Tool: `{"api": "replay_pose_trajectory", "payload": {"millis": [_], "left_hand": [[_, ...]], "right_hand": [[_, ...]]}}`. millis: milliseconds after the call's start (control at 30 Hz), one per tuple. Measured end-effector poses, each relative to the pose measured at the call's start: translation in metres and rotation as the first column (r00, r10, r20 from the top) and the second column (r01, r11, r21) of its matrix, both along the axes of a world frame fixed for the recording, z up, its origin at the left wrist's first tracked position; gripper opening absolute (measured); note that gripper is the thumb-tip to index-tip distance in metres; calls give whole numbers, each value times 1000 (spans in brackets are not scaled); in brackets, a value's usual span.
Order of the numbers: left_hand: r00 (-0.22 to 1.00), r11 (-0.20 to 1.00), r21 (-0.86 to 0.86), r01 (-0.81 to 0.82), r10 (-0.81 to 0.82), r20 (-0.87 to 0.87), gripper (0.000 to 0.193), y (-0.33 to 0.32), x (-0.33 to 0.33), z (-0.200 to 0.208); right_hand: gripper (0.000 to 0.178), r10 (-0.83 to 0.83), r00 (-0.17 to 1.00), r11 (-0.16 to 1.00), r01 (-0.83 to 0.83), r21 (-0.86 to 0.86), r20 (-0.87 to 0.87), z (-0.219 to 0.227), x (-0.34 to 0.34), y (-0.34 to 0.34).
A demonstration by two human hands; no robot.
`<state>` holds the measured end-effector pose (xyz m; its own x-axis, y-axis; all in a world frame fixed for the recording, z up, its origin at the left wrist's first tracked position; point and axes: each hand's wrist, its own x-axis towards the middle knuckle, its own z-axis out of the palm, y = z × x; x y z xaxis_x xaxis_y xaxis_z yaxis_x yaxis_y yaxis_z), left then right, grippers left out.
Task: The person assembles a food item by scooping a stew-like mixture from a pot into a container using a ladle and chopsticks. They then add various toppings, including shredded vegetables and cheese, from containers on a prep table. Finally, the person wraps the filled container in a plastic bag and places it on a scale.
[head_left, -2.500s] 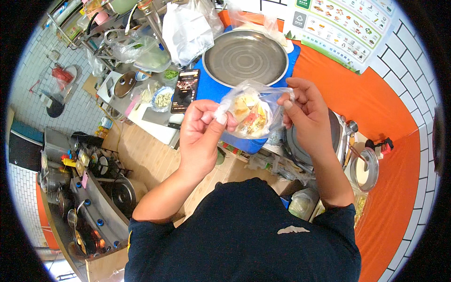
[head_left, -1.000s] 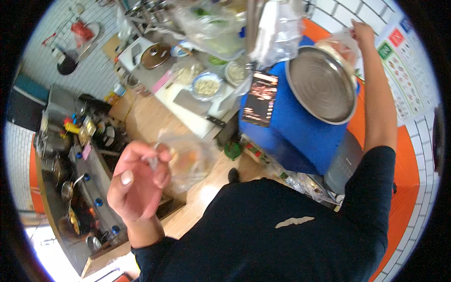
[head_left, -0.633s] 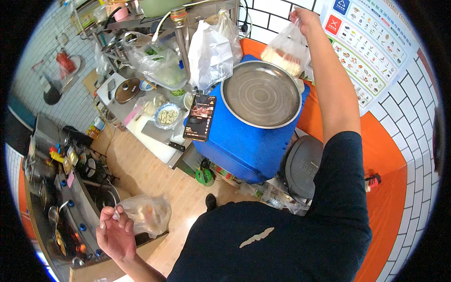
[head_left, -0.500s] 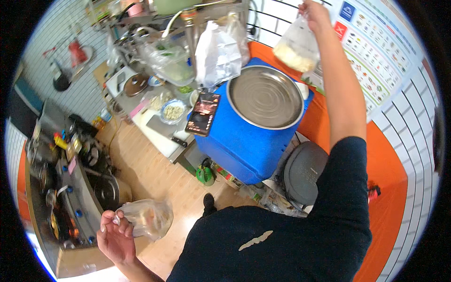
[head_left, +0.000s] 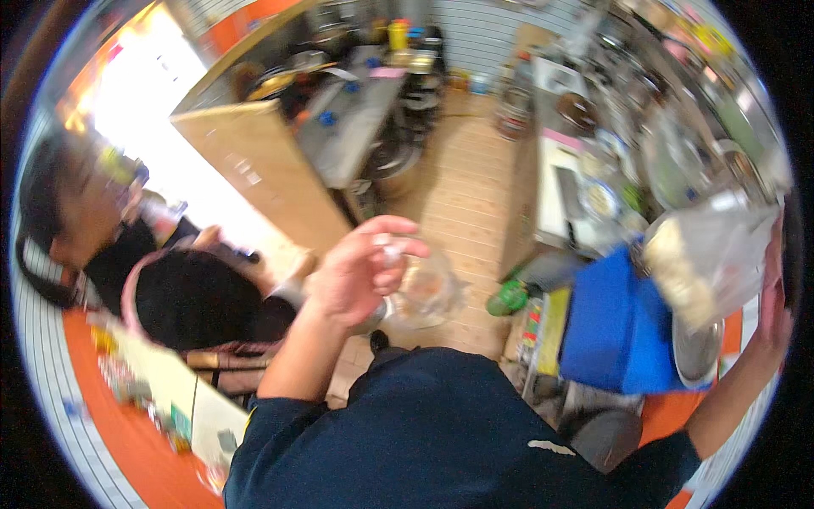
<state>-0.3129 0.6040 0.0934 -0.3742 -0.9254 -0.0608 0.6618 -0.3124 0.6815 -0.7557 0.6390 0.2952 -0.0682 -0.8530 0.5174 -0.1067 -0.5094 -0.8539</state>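
Note:
My left hand (head_left: 356, 271) is closed, fingers curled round the gathered top of a clear plastic bag (head_left: 428, 293). The bag hangs over the floor, its pale orange contents too blurred to name. At the far right edge, my right hand (head_left: 773, 297) grips another clear plastic bag (head_left: 708, 254), smeared by motion, with a pale yellow lump inside. This second bag hangs in front of a blue box (head_left: 593, 327) and partly covers the round metal pan (head_left: 697, 352) on top of it.
Two people (head_left: 85, 204) sit at a pale table (head_left: 216, 416) on the left. Beyond stands a stove counter (head_left: 348, 127) with a wooden end panel (head_left: 263, 161). A worktop on the right bears a white cutting board (head_left: 555, 187) and knife. A green container (head_left: 507, 299) stands low beside it.
My view has swung left, bringing the seated people and pale table into sight. Both hands still hold their bags; the right one with its bag now shows at the far right, lower than before.

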Motion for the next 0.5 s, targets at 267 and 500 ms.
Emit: {"api": "replay_pose_trajectory", "payload": {"millis": [267,500], "left_hand": [[971,978,58,200,-205,121,22,34,50,-34],[973,999,25,-46,39,227,19,62,91,-8]], "right_hand": [[37,359,933,766,-315,560,33,-112,195,-69],[40,620,779,722,-522,455,-90,-85,268,-73]]}}
